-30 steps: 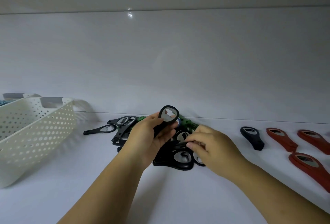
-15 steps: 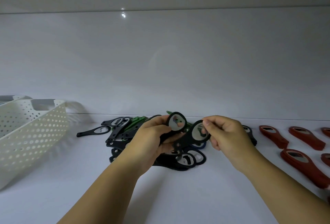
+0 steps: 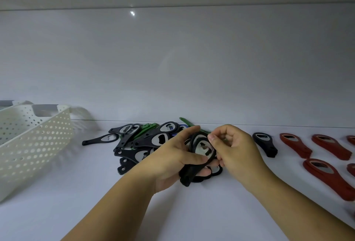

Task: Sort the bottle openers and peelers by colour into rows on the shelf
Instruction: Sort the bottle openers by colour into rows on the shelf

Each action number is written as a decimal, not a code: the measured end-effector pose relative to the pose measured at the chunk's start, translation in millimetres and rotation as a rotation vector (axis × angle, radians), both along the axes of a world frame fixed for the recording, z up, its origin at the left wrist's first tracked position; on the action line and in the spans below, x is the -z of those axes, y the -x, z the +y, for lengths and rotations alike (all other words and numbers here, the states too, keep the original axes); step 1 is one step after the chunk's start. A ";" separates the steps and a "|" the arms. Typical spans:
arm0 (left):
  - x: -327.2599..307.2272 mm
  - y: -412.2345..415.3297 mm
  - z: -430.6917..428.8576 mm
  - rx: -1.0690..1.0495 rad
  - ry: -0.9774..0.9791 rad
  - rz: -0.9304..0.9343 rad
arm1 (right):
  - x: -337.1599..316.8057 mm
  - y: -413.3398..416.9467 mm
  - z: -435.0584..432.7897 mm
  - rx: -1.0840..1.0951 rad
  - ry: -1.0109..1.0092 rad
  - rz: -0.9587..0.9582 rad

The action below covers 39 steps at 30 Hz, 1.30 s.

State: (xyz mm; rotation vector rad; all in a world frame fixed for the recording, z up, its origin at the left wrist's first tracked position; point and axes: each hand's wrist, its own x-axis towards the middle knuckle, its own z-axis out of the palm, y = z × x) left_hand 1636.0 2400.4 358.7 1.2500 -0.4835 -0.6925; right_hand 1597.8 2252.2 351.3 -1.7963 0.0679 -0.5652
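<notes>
- Two bare hands meet over the middle of the white shelf (image 3: 201,214). The left hand (image 3: 171,161) grips a small stack of black plastic bottle openers (image 3: 202,149) with metal insets. Its thumb lies across their handles, and their ringed heads point up.
- The right hand (image 3: 237,147) has its fingers curled, and its fingertips (image 3: 210,138) pinch the top rim of the front opener in that stack.
- Just behind and left of the hands lies a loose pile of black openers (image 3: 142,145). Green pieces (image 3: 146,129) and a blue one (image 3: 184,125) show at its back edge; I cannot tell whether those are openers or peelers.
- Right of the hands a lone black opener (image 3: 265,143) lies flat. Beyond it red plastic bottle openers (image 3: 295,144) lie side by side, with more nearer the front.
- A white perforated plastic basket (image 3: 38,141) stands at the far left, apart from the pile.
</notes>
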 end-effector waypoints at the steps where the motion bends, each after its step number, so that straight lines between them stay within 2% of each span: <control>1: -0.6 0.3 1.1 0.035 -0.030 -0.033 | 0.5 -0.7 -0.6 0.007 0.011 -0.011; 3: 0.4 0.9 3.0 0.071 -0.085 -0.084 | 0.5 -1.8 -2.4 0.019 -0.021 -0.029; 6: -1.7 -0.5 3.0 -0.004 -0.052 -0.016 | -5.2 1.3 -12.7 -0.014 -0.032 -0.037; 8: -4.6 -4.0 3.8 -0.129 0.029 0.080 | -8.1 5.3 -20.9 -0.184 0.140 0.037; 10: -6.9 -7.4 5.6 -0.240 0.111 0.157 | -5.2 8.3 -25.2 -0.336 0.441 0.154; 12: -8.3 -9.1 8.4 -0.315 0.161 0.216 | 3.3 6.1 -26.3 -0.361 0.734 0.232; 14: -8.8 -9.7 11.0 -0.358 0.188 0.263 | 9.1 4.0 -24.5 -0.368 0.836 0.273; 20: -6.4 -13.2 11.6 -0.392 0.228 0.290 | 12.7 -1.9 -25.8 -0.355 0.774 0.196; 26: -2.8 -12.7 9.2 -0.355 0.150 0.325 | 1.8 -3.8 -41.3 -0.048 0.825 0.018; 30: -5.1 -8.1 4.2 -0.342 0.135 0.244 | 1.4 -2.4 -47.3 -0.041 0.551 -0.032; 33: -4.4 -4.5 1.1 -0.378 -0.070 0.036 | 4.0 0.9 -39.3 -0.129 0.433 -0.060; 35: -3.3 -4.6 2.3 -0.371 -0.122 -0.017 | 3.4 2.5 -32.7 -0.180 0.365 -0.095; 37: -4.3 -2.4 3.8 -0.257 -0.116 0.038 | 1.8 4.5 -25.8 -0.206 0.275 -0.128; 39: -5.0 4.5 2.4 -0.056 -0.143 0.076 | 2.6 5.6 -18.2 -0.201 0.221 -0.157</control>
